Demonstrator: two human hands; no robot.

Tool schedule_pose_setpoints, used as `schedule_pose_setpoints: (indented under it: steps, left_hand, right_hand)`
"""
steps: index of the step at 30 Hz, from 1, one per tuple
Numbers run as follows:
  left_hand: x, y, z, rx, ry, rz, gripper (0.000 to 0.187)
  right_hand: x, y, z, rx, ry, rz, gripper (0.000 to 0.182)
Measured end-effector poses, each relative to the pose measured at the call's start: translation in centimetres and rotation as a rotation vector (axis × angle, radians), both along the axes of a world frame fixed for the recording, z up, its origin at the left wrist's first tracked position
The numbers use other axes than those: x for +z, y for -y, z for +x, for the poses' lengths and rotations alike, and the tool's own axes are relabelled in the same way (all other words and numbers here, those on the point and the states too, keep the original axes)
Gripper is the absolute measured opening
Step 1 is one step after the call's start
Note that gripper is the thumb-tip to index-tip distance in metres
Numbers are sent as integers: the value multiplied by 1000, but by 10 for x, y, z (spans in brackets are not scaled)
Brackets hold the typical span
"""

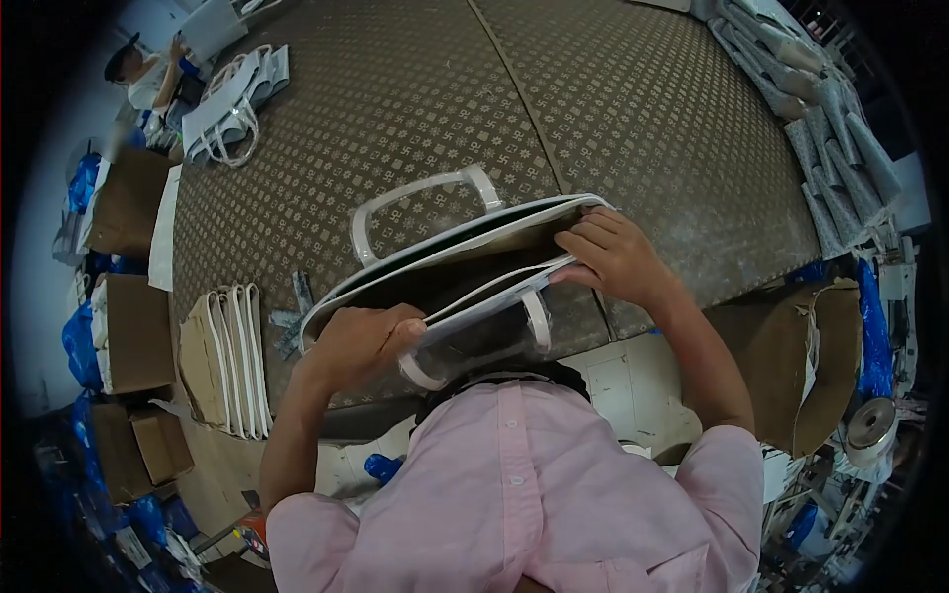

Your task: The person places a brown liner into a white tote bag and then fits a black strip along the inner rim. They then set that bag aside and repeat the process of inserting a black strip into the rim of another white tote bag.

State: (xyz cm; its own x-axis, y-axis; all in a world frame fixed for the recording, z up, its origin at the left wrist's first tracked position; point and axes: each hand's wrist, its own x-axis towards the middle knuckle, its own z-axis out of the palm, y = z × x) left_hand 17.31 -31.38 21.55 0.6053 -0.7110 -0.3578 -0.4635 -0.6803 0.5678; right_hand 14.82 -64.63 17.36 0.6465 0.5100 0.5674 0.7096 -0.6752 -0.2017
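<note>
A tote bag (465,237) with white edges and clear looped handles stands mouth-up at the near edge of the patterned table (415,128). Its mouth is spread apart, showing a dark inside. My left hand (364,341) wraps over the bag's left end, thumb along the near rim. At the right end, my right hand (608,252) grips the rim, fingers dipping over the edge into the opening. One handle lies out beyond the far side; the other hangs toward my pink shirt. The fingertips of my left hand are partly hidden inside the bag.
Several flat white-edged panels (237,361) stack at the table's left edge, beside grey rolled pieces (294,316). More bags (232,109) lie far left, near a seated person (148,79). Rolled grey bundles (835,168) pile at right. Cardboard boxes (138,331) line the left; another box (791,356) stands right.
</note>
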Motion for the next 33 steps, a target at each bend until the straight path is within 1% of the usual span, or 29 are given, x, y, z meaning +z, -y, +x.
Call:
schedule_pose_setpoints:
  steps: [1,2,3,4,5,8,11,12,13,15,16,17,19,20,22,23,25,28,29,31,33]
  left_hand:
    - [0,-4,-3,0,21,4,39]
    - [2,-9,-7,22,21,18,39]
    - [4,-15,-11,23,93,52,40]
    - [6,-21,-16,24,164,88,42]
    - [5,-28,-19,49,165,102,42]
    - [1,-44,-18,67,135,5,44]
    - [0,-51,-10,132,150,49,45]
    - [-2,-52,-5,153,104,-4,46]
    - [3,-47,3,159,112,-10,46]
    - [16,-22,17,176,-81,147,47]
    - [18,-1,18,153,62,238,45]
    - [11,17,20,163,59,230,45]
    - [-3,43,24,56,-36,-178,39]
    - [-2,50,25,52,-36,-181,39]
    - [2,63,26,45,-126,-197,37]
    - [0,65,28,31,-135,-194,37]
    - [-3,64,31,36,-157,-175,36]
    - [8,56,33,17,-228,-177,37]
    - [4,52,33,15,-229,-172,37]
    - [-8,46,32,-58,-137,-379,38]
    - [-10,45,36,-66,-164,-330,39]
  right_hand:
    - [-1,-2,1,18,-2,10,32]
    - [-2,-2,1,-35,-9,7,33]
    - [-2,-3,1,-85,-16,5,33]
    - [-2,-4,2,-59,-16,19,33]
    - [-1,-4,3,-58,-38,8,33]
    - [3,-8,6,-19,-46,-2,33]
    - [7,-10,7,27,-41,10,33]
    - [6,-10,5,26,-58,-5,33]
    - [6,-9,4,18,-76,-23,33]
    - [6,-11,3,11,-61,-24,32]
    - [7,-11,3,6,-51,-16,32]
    - [6,-11,2,16,-52,-25,32]
    - [6,-11,0,-21,-77,-11,32]
    - [5,-10,-1,-25,-75,-14,32]
    - [1,-8,-8,-142,-144,7,35]
    - [1,-8,-9,-156,-152,9,35]
    - [3,-8,-6,-124,-76,1,32]
    - [2,-13,-3,-77,-93,13,32]
    - [2,-14,-1,-79,-95,18,32]
    - [3,-14,3,-73,-110,13,33]
    - [4,-12,5,-76,-119,3,33]
